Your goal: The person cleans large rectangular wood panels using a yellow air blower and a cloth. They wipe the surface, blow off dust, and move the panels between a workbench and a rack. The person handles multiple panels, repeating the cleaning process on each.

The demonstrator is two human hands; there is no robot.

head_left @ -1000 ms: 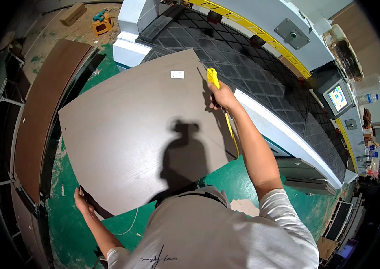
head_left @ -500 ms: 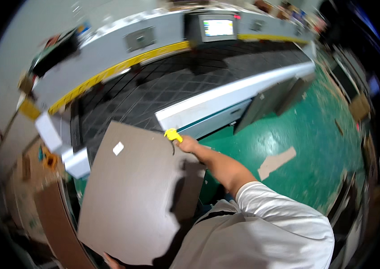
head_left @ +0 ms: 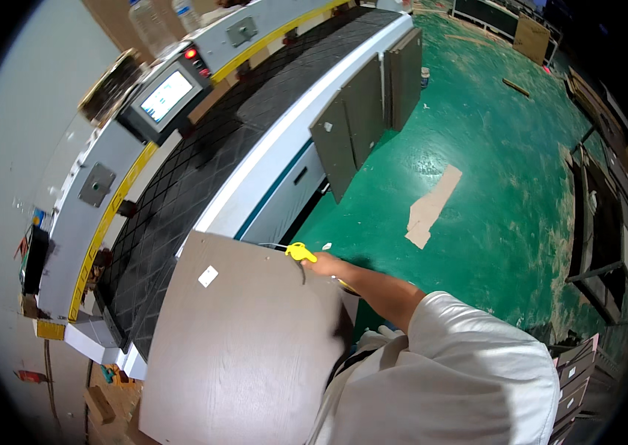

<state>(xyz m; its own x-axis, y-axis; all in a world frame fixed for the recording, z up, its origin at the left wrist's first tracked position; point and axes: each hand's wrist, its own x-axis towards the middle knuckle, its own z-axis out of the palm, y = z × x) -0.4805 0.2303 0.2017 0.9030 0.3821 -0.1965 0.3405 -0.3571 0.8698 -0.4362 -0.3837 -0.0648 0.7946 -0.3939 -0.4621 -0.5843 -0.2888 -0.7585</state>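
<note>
My right hand [head_left: 324,264] is closed around a yellow air blow gun [head_left: 301,253]. Its thin nozzle points left, along the far edge of a large grey-brown wood panel [head_left: 243,348]. The panel lies below and left of the hand, its face toward me, with a white label [head_left: 208,276] near its far left corner. A small hole shows close to the panel's far edge. My left hand is out of sight.
Beyond the panel stretches a long machine with a dark gridded bed [head_left: 158,215], yellow strip and lit screen [head_left: 167,96]. More brown panels [head_left: 351,119] lean on its white side. A cardboard piece [head_left: 433,208] lies on the green floor [head_left: 492,170]; racks [head_left: 603,245] stand right.
My view has swung to the right, showing more floor and racks. The blow gun stays in my right hand by the panel's far edge. My left hand has left the picture at the lower edge.
</note>
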